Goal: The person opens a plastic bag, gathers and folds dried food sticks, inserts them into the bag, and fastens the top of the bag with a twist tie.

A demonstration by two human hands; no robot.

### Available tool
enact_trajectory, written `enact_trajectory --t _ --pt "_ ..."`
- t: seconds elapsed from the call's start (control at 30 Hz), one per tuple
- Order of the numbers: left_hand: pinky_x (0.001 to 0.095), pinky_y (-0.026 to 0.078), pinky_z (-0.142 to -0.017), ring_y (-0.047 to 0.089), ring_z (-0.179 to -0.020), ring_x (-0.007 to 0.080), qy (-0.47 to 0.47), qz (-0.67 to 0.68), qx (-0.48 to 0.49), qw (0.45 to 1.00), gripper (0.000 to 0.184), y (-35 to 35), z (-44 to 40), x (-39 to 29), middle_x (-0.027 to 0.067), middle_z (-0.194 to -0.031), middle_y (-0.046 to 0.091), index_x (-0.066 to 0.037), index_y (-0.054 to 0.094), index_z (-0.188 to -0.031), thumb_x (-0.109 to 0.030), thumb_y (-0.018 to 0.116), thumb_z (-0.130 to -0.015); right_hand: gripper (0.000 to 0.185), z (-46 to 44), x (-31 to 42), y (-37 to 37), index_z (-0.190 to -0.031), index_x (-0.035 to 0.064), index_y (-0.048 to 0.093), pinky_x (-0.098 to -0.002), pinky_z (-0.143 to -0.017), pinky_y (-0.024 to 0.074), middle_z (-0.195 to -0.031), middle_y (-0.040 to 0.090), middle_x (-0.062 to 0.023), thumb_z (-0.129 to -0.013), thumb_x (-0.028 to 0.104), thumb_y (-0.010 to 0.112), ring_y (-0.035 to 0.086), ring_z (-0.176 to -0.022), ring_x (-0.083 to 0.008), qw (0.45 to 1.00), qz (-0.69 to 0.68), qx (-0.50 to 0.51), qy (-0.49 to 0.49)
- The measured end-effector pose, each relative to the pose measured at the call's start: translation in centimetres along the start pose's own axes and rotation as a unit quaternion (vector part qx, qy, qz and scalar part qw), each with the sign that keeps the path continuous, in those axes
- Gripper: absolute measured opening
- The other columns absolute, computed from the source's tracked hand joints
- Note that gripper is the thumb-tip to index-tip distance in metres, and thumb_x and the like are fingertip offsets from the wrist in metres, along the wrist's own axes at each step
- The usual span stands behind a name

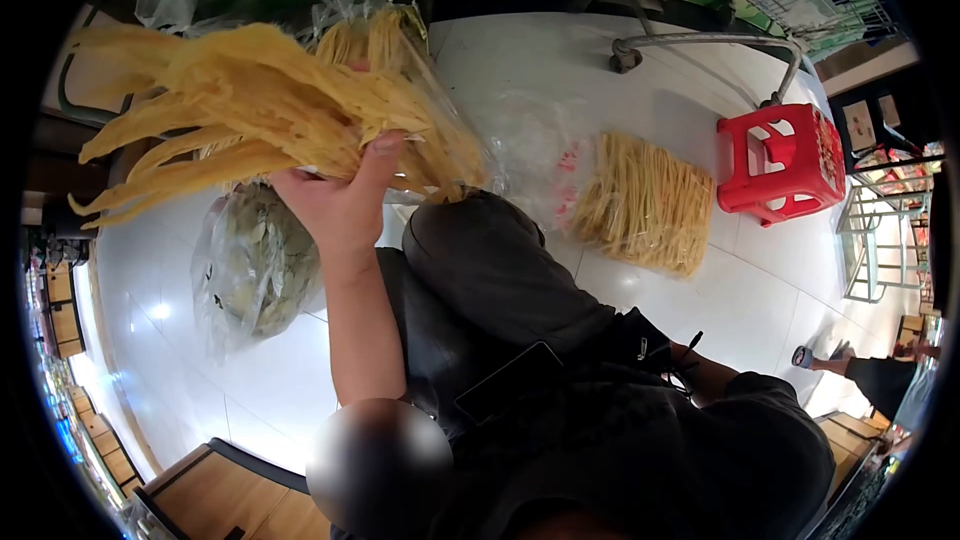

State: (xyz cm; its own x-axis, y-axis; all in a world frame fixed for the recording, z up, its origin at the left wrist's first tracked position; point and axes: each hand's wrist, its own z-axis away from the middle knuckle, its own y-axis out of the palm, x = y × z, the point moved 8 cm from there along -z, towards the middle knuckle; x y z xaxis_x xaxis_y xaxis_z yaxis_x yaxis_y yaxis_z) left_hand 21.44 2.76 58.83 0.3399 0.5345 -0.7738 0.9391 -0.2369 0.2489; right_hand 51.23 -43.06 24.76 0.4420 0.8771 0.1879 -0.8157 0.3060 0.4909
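My left hand (pixel 345 180) grips a bundle of long, flat, yellow dried strips (pixel 250 90), with the thumb pressed over its near side. The strips fan out to the left; their exact kind I cannot make out. Behind the bundle stands a clear plastic bag (pixel 405 40) with more yellow strips in it. Below the bundle, a clear bag of greyish-green dried leaves (pixel 265 265) sits on the floor. Part of my right forearm (pixel 708 378) shows beside my body, but the right hand is hidden. A dark phone (pixel 510 380) lies on my lap.
On the tiled floor (pixel 640 315) to the right lies a clear package of thin yellow sticks (pixel 645 205). Beyond it are a red plastic stool (pixel 780 162) and a wheeled metal cart (pixel 700 40). Another person's leg (pixel 830 364) shows at far right. Wooden furniture (pixel 225 495) stands at lower left.
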Motion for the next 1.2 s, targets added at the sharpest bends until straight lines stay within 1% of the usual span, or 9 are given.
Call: enact_trajectory --t 0.2,0.27,0.33,0.4,0.43,0.53,0.67,0.87,1.2 --pt "0.0387 0.045 -0.106 0.056 -0.121 0.0246 -0.016 -0.03 -0.005 0.999 0.073 0.1 0.4 -0.2 0.0173 -0.128 0.06 0.004 0.041 -0.141 -0.005 0.079 -0.08 0.059 -1.5 0.9 -3.9 -0.13 0.0062 0.057 -0.0415 -0.094 0.0502 -0.127 0.063 -0.0137 -0.1 0.056 0.046 0.062 -0.112 -0.0278 0.989 -0.066 -0.064 0.115" --pt "0.0384 0.046 -0.104 0.058 -0.119 0.0238 -0.074 -0.097 -0.029 0.992 0.073 -0.3 0.7 0.4 0.0175 -0.129 0.06 0.004 0.042 -0.14 -0.004 0.08 -0.079 0.058 -2.2 4.9 -7.8 -0.129 0.0059 0.058 -0.0409 -0.094 0.0506 -0.126 0.064 -0.0137 -0.1 0.055 0.047 0.063 -0.111 -0.0275 0.971 0.005 -0.215 0.101" --pt "0.037 0.048 -0.102 0.06 -0.116 0.0227 -0.081 -0.083 -0.032 0.993 0.069 -0.1 0.6 0.7 0.0166 -0.129 0.061 0.004 0.045 -0.137 -0.001 0.079 -0.078 0.053 -2.6 14.3 -9.8 -0.131 0.0048 0.057 -0.0433 -0.087 0.0518 -0.115 0.067 -0.0153 -0.097 0.046 0.055 0.066 -0.095 -0.0281 0.899 0.232 -0.369 -0.054" --pt "0.036 0.048 -0.101 0.06 -0.116 0.0216 -0.103 -0.071 -0.018 0.992 0.063 0.2 0.7 1.5 0.0155 -0.127 0.063 0.005 0.049 -0.132 0.002 0.078 -0.077 0.046 -0.8 26.3 -3.0 -0.116 -0.0009 0.061 -0.0378 -0.086 0.0495 -0.098 0.066 -0.0102 -0.103 0.042 0.05 0.062 -0.093 -0.0199 0.686 0.525 -0.385 -0.326" --pt "0.0349 0.049 -0.099 0.061 -0.113 0.02 -0.103 -0.086 -0.019 0.991 0.057 0.4 0.7 1.5 0.0143 -0.125 0.064 0.005 0.052 -0.127 0.003 0.078 -0.077 0.042 2.0 30.7 4.8 -0.123 -0.0021 0.06 -0.034 -0.086 0.0506 -0.099 0.068 -0.0153 -0.1 0.033 0.057 0.065 -0.092 -0.0223 0.696 0.485 -0.357 -0.392" --pt "0.031 0.056 -0.085 0.068 -0.098 0.0176 -0.109 -0.039 -0.048 0.992 0.052 0.6 0.8 2.6 0.0117 -0.11 0.066 0.007 0.055 -0.115 0.001 0.084 -0.072 0.032 6.7 37.4 22.7 -0.132 0.0043 0.056 -0.032 -0.096 0.048 -0.125 0.06 -0.0099 -0.101 0.013 0.056 0.062 -0.106 -0.0172 0.702 0.392 -0.145 -0.576" --pt "0.0317 0.055 -0.086 0.067 -0.1 0.0183 -0.141 -0.116 -0.024 0.983 0.056 0.1 1.4 4.7 0.0127 -0.113 0.064 0.008 0.052 -0.117 -0.001 0.084 -0.073 0.035 8.3 39.9 36.4 -0.135 0.0036 0.056 -0.0306 -0.097 0.0487 -0.124 0.061 -0.0091 -0.1 0.007 0.057 0.063 -0.107 -0.0162 0.538 0.438 -0.048 -0.719" --pt "0.0315 0.053 -0.09 0.065 -0.104 0.0172 -0.117 -0.071 -0.017 0.99 0.06 -0.6 0.5 4.7 0.0113 -0.115 0.065 0.006 0.051 -0.121 -0.004 0.086 -0.073 0.019 2.4 41.5 38.5 -0.116 0.0014 0.067 -0.026 -0.086 0.0517 -0.105 0.068 -0.0045 -0.1 0.006 0.058 0.065 -0.094 -0.0114 0.69 0.263 0.041 -0.673" --pt "0.0368 0.048 -0.104 0.058 -0.123 0.0228 -0.157 -0.042 0.026 0.986 0.085 -1.8 0.1 6.8 0.0154 -0.14 0.054 0.001 0.04 -0.143 -0.01 0.088 -0.073 0.012 0.5 42.8 37.9 -0.108 -0.0014 0.063 -0.0252 -0.085 0.051 -0.101 0.068 -0.0042 -0.1 0.008 0.06 0.064 -0.092 -0.0107 0.694 0.162 0.035 -0.701"
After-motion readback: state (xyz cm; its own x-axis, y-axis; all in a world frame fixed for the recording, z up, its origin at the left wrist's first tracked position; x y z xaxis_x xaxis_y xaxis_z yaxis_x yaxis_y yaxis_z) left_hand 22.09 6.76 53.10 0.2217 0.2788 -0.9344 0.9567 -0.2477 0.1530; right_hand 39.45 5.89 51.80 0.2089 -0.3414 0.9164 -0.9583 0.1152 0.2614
